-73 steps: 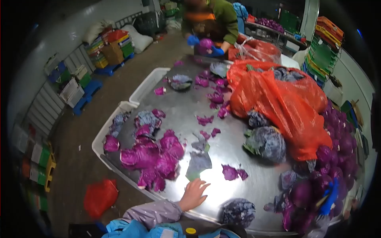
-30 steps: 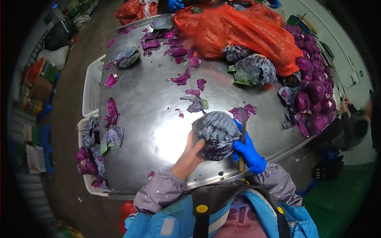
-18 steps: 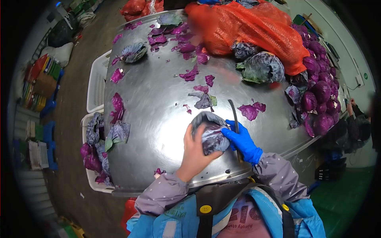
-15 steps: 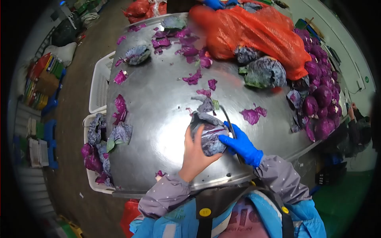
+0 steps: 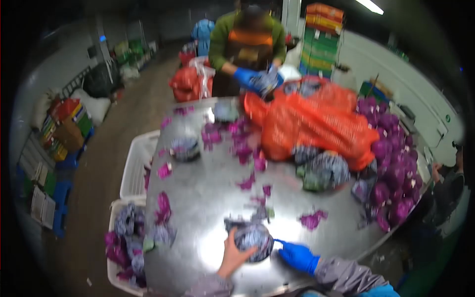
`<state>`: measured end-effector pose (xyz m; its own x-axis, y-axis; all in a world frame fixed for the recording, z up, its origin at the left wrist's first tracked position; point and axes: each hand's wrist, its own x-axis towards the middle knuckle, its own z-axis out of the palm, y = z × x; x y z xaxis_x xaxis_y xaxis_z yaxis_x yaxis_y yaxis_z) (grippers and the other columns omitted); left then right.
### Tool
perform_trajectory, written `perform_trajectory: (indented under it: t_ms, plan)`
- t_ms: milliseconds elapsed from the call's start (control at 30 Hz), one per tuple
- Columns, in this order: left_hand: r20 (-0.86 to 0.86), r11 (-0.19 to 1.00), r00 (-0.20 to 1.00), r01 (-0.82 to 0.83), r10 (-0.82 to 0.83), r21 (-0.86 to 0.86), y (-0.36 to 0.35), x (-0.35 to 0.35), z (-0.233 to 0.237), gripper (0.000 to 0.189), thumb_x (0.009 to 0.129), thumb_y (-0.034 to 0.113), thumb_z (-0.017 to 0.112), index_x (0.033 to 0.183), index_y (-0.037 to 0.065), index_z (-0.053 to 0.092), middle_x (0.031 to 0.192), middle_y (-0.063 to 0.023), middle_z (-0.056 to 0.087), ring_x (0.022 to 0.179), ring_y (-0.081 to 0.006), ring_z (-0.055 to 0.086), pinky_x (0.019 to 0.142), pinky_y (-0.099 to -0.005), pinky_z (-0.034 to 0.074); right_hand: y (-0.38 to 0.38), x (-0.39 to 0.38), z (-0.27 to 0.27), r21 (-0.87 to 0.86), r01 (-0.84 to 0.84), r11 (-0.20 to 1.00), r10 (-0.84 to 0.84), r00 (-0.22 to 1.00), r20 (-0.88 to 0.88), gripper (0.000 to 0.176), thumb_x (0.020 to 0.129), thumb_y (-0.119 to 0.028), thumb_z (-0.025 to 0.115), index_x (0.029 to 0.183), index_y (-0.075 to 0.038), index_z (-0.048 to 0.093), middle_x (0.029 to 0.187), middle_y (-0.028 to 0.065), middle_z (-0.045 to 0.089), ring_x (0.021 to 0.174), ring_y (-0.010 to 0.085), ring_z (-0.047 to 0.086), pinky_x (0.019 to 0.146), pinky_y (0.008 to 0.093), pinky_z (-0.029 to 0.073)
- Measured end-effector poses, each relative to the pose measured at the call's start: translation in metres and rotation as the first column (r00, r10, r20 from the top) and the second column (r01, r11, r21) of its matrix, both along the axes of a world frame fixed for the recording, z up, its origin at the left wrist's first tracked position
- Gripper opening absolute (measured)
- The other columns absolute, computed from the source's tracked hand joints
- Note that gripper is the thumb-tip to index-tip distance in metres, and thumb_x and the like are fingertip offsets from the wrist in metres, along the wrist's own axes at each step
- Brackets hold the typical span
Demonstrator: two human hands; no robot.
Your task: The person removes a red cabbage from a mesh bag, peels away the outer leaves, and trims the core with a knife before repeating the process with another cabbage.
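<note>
A red cabbage (image 5: 258, 238) with dull, greyish-purple outer leaves rests on the metal table (image 5: 198, 198) near its front edge. My bare left hand (image 5: 237, 255) grips it from the left, thumb across the near side and fingers on top. Just right of the cabbage is my right hand (image 5: 298, 255) in a blue glove, forefinger pointing toward the cabbage and the other fingers curled. Blur hides what those fingers hold. Loose leaf pieces (image 5: 260, 214) lie just beyond the cabbage, and a purple leaf scrap (image 5: 312, 220) lies farther right.
A red mesh sack (image 5: 316, 126) covers the far right, with untrimmed cabbages (image 5: 326, 171) before it. Peeled purple cabbages (image 5: 393, 158) are heaped along the right edge. White crates (image 5: 115, 262) of leaves stand left. Across the table a co-worker (image 5: 247, 49) in blue gloves handles a cabbage.
My view has tilted up, bringing the co-worker into sight. My right hand has come away from the cabbage's right side, while my left hand keeps its grip.
</note>
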<state>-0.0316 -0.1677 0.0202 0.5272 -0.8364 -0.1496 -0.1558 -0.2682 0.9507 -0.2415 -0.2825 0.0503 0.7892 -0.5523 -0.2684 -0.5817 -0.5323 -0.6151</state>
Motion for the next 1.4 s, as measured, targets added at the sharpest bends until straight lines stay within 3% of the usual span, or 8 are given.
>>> perform_trajectory:
  t_ms: [167, 367, 433, 733, 867, 1033, 1300, 1400]
  plan:
    - [0.076, 0.998, 0.997, -0.016, 0.012, 0.053, -0.003, -0.012, 0.017, 0.098, 0.062, 0.039, 0.082, 0.133, 0.001, 0.026, 0.127, -0.0247, 0.030, 0.119, -0.0385, 0.036, 0.100, -0.0424, 0.035, -0.008, 0.011, -0.014, -0.094, -0.070, 0.993, 0.066, 0.997, -0.049, 0.021, 0.090, -0.026, 0.047, 0.098, -0.007, 0.046, 0.080, 0.0217, 0.060, 0.070, 0.0418, 0.059, 0.062, 0.0487, 0.047]
    - [0.142, 0.997, 0.987, -0.071, 0.074, -0.029, -0.017, -0.031, 0.005, 0.097, 0.061, 0.038, 0.081, 0.131, -0.003, 0.028, 0.129, -0.0257, 0.027, 0.120, -0.0411, 0.034, 0.098, -0.0445, 0.035, -0.017, 0.009, -0.014, -0.100, -0.095, 0.991, 0.079, 0.985, -0.153, 0.023, 0.089, -0.026, 0.046, 0.101, -0.006, 0.043, 0.077, 0.0210, 0.061, 0.070, 0.0407, 0.060, 0.062, 0.0489, 0.047]
    - [0.327, 0.983, 0.933, -0.102, 0.148, -0.153, -0.014, -0.049, -0.001, 0.095, 0.059, 0.038, 0.081, 0.129, -0.005, 0.032, 0.128, -0.0275, 0.030, 0.119, -0.0432, 0.034, 0.098, -0.0466, 0.034, -0.022, 0.001, -0.032, -0.122, -0.097, 0.988, 0.087, 0.993, -0.084, 0.023, 0.087, -0.022, 0.048, 0.099, -0.004, 0.042, 0.071, 0.0224, 0.060, 0.064, 0.0415, 0.059, 0.058, 0.0503, 0.045]
    - [0.543, 0.973, 0.808, -0.203, 0.231, -0.111, -0.030, -0.077, 0.000, 0.093, 0.061, 0.044, 0.077, 0.129, -0.003, 0.035, 0.129, -0.0261, 0.032, 0.111, -0.0478, 0.034, 0.095, -0.0543, 0.031, -0.045, -0.005, -0.032, -0.115, -0.139, 0.984, 0.121, 0.981, -0.150, 0.027, 0.085, -0.020, 0.048, 0.102, 0.001, 0.044, 0.071, 0.0259, 0.060, 0.066, 0.0419, 0.060, 0.058, 0.0496, 0.046]
    - [0.588, 0.995, 0.804, -0.100, 0.090, -0.015, -0.035, -0.101, 0.010, 0.093, 0.061, 0.043, 0.078, 0.134, 0.005, 0.034, 0.136, -0.0224, 0.027, 0.112, -0.0541, 0.028, 0.076, -0.0708, 0.034, -0.056, -0.022, -0.027, 0.092, -0.046, 0.995, 0.069, 0.963, -0.260, 0.029, 0.085, -0.021, 0.047, 0.103, 0.002, 0.044, 0.079, 0.0272, 0.062, 0.071, 0.0406, 0.063, 0.062, 0.0477, 0.049]
    - [0.568, 0.998, 0.823, -0.048, 0.022, 0.031, -0.036, -0.090, 0.012, 0.093, 0.063, 0.043, 0.076, 0.135, 0.004, 0.033, 0.136, -0.0223, 0.026, 0.114, -0.0539, 0.028, 0.080, -0.0698, 0.034, -0.055, -0.027, -0.037, 0.119, -0.052, 0.992, 0.080, 0.967, -0.241, 0.030, 0.085, -0.023, 0.048, 0.103, 0.001, 0.045, 0.079, 0.0275, 0.062, 0.071, 0.0430, 0.062, 0.063, 0.0502, 0.048]
    - [0.404, 0.996, 0.913, -0.087, 0.065, 0.037, -0.043, -0.056, 0.008, 0.097, 0.063, 0.047, 0.075, 0.133, -0.005, 0.032, 0.129, -0.0297, 0.030, 0.119, -0.0506, 0.030, 0.096, -0.0540, 0.034, -0.046, -0.001, -0.077, -0.191, -0.024, 0.981, 0.039, 0.996, 0.077, 0.025, 0.086, -0.019, 0.050, 0.101, 0.000, 0.043, 0.067, 0.0262, 0.059, 0.061, 0.0429, 0.058, 0.052, 0.0509, 0.043]
    - [0.619, 0.986, 0.770, -0.164, 0.151, -0.037, -0.041, -0.084, 0.014, 0.096, 0.063, 0.047, 0.075, 0.132, -0.003, 0.031, 0.130, -0.0294, 0.028, 0.109, -0.0512, 0.035, 0.089, -0.0574, 0.036, -0.058, -0.014, -0.066, -0.151, -0.059, 0.987, 0.062, 0.998, 0.013, 0.025, 0.086, -0.019, 0.050, 0.101, 0.000, 0.044, 0.068, 0.0262, 0.059, 0.062, 0.0431, 0.059, 0.053, 0.0511, 0.044]
